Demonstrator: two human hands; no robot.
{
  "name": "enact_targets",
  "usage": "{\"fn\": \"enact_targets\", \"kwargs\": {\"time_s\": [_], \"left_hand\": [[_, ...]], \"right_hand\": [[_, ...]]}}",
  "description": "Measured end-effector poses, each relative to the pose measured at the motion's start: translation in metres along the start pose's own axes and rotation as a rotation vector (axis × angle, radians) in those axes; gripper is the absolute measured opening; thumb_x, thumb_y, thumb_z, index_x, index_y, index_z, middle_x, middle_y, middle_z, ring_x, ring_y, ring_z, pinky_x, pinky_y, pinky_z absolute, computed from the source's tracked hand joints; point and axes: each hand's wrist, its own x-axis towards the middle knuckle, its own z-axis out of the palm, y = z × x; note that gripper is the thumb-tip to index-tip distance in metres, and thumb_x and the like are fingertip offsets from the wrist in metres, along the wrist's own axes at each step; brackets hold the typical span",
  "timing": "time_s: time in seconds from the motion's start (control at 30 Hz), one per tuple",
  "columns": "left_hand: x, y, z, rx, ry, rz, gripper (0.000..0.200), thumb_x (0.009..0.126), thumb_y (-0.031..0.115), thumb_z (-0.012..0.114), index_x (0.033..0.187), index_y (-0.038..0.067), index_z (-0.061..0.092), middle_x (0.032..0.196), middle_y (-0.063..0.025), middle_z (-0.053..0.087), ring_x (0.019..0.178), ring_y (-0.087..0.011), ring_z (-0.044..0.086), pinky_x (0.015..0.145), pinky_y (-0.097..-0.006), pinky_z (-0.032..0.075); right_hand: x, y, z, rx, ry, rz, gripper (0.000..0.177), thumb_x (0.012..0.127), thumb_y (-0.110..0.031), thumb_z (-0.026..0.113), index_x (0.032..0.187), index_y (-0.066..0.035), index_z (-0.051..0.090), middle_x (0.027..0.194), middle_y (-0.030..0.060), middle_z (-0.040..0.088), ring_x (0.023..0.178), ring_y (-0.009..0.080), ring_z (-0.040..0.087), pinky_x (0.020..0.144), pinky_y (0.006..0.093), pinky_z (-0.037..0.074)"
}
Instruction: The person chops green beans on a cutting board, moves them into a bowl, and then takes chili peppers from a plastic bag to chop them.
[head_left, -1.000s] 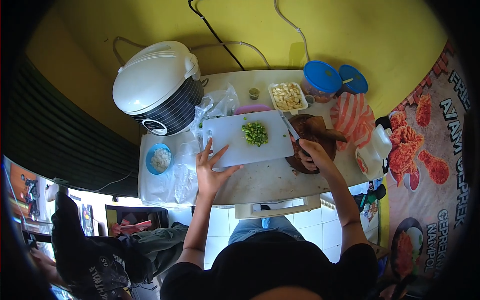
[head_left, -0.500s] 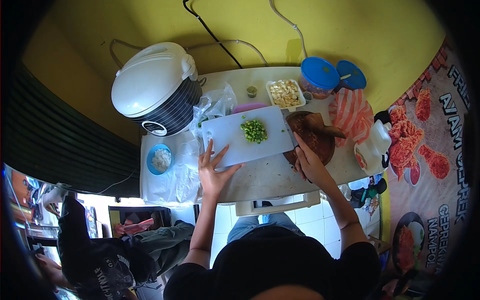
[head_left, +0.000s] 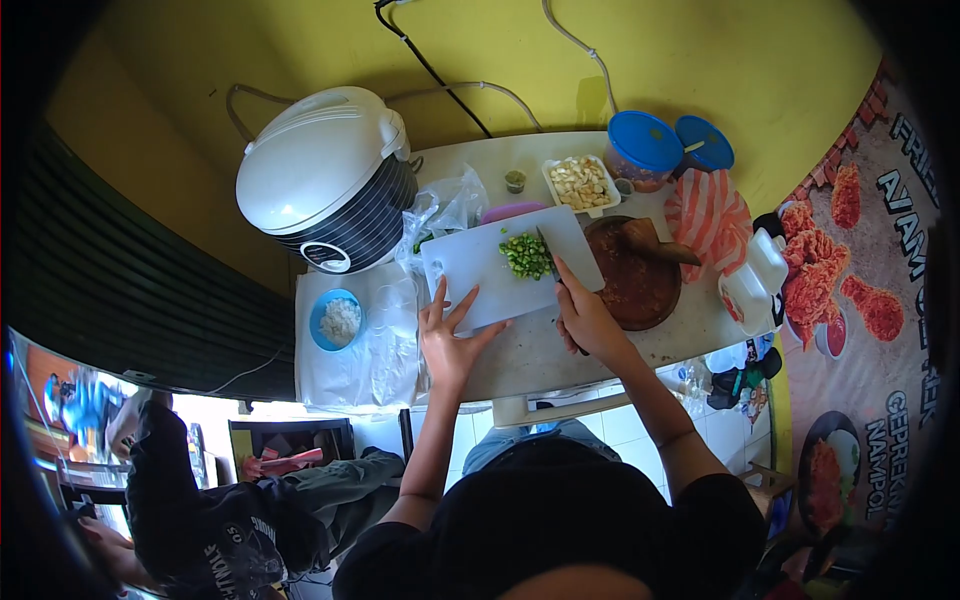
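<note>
A white cutting board (head_left: 478, 268) lies tilted on the table, bearing a heap of chopped green pieces (head_left: 527, 257). My right hand (head_left: 595, 322) is closed around the handle of a knife (head_left: 547, 247), its blade on the board along the heap's right side. With fingers spread, my left hand (head_left: 455, 338) rests at the board's near left edge and holds nothing. Right of the board sits a brown stone mortar (head_left: 640, 300) with reddish residue inside and a pestle (head_left: 655, 243) lying across it.
A large rice cooker (head_left: 335, 170) stands at the back left, near rice in a blue bowl (head_left: 317, 328). Behind are a tray of pale cut pieces (head_left: 578, 184) and blue-lidded tubs (head_left: 645, 140). A striped bag (head_left: 708, 222) and foam box (head_left: 757, 275) are right. Another person (head_left: 230, 530) is at left.
My right hand has brought the knife from the board's right edge leftward to the chopped green heap. My left hand keeps its spread pose. The whole view has shifted slightly.
</note>
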Motion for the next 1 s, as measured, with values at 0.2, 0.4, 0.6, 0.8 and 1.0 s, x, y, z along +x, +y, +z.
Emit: {"fn": "enact_targets", "kwargs": {"time_s": [0.2, 0.4, 0.6, 0.8, 1.0], "left_hand": [[0.0, -0.002, 0.001, -0.024, -0.002, -0.013, 0.061, 0.055, 0.034, 0.092, 0.112, 0.019, 0.076, 0.139, -0.0175, 0.055, 0.108, -0.0319, 0.058, 0.089, -0.0415, 0.052], [0.003, -0.006, 0.001, -0.032, -0.004, 0.01, 0.061, 0.055, 0.035, 0.092, 0.112, 0.019, 0.076, 0.14, -0.0183, 0.055, 0.11, -0.0336, 0.058, 0.089, -0.0422, 0.053], [0.005, -0.006, -0.001, -0.038, -0.007, 0.013, 0.062, 0.055, 0.035, 0.092, 0.112, 0.019, 0.076, 0.14, -0.0185, 0.054, 0.111, -0.0358, 0.058, 0.09, -0.0433, 0.053], [0.005, -0.009, 0.001, -0.024, -0.009, 0.029, 0.064, 0.054, 0.032, 0.093, 0.113, 0.017, 0.076, 0.138, -0.0223, 0.055, 0.105, -0.0322, 0.061, 0.089, -0.0417, 0.053], [0.006, -0.01, 0.0, -0.034, -0.022, 0.026, 0.062, 0.055, 0.037, 0.092, 0.112, 0.019, 0.076, 0.141, -0.0182, 0.054, 0.111, -0.0345, 0.058, 0.09, -0.0428, 0.053]], "right_hand": [[0.006, -0.005, 0.001, -0.022, -0.009, -0.028, 0.047, 0.106, -0.022, 0.041, 0.151, -0.012, 0.031, 0.054, 0.0034, 0.049, 0.04, 0.0113, 0.049, 0.037, 0.0277, 0.042], [0.008, -0.01, -0.031, -0.19, 0.027, -0.19, 0.027, 0.103, -0.025, 0.051, 0.123, -0.007, 0.047, 0.058, 0.0041, 0.055, 0.044, 0.0123, 0.053, 0.042, 0.0272, 0.043], [0.001, -0.008, -0.04, -0.422, -0.027, -0.437, 0.028, 0.099, -0.025, 0.057, 0.118, -0.004, 0.058, 0.076, 0.0122, 0.066, 0.064, 0.0227, 0.067, 0.062, 0.0329, 0.051], [0.023, 0.015, -0.082, -0.294, 0.202, -0.468, 0.027, 0.093, -0.02, 0.069, 0.111, -0.001, 0.064, 0.082, 0.0083, 0.066, 0.075, 0.0102, 0.061, 0.069, 0.0272, 0.049], [0.031, 0.014, -0.08, -0.422, 0.037, -0.416, 0.031, 0.088, -0.024, 0.074, 0.104, 0.002, 0.068, 0.087, 0.0128, 0.069, 0.075, 0.0161, 0.062, 0.07, 0.0292, 0.049]]}}
